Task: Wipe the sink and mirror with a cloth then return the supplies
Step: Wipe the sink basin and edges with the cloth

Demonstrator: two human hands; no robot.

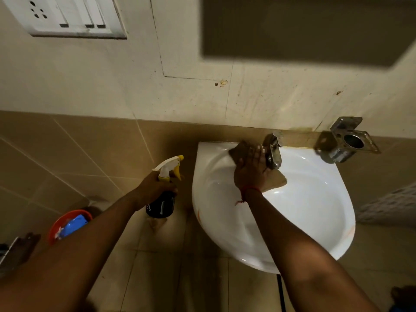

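Arms reached out from below. Left hand (pixel 155 188) was wrapped tight around a spray bottle (pixel 162 199), held up beside the white sink (pixel 315 199). Right hand (pixel 252 170) lay flat, fingers spread, pressing a brown cloth (pixel 275 180) on the sink's back rim, just by the tap (pixel 273 152). Farther up hung the mirror (pixel 315 28).

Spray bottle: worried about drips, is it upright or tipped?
Upright: the spray bottle hangs nozzle-up in the left hand, beside the sink.
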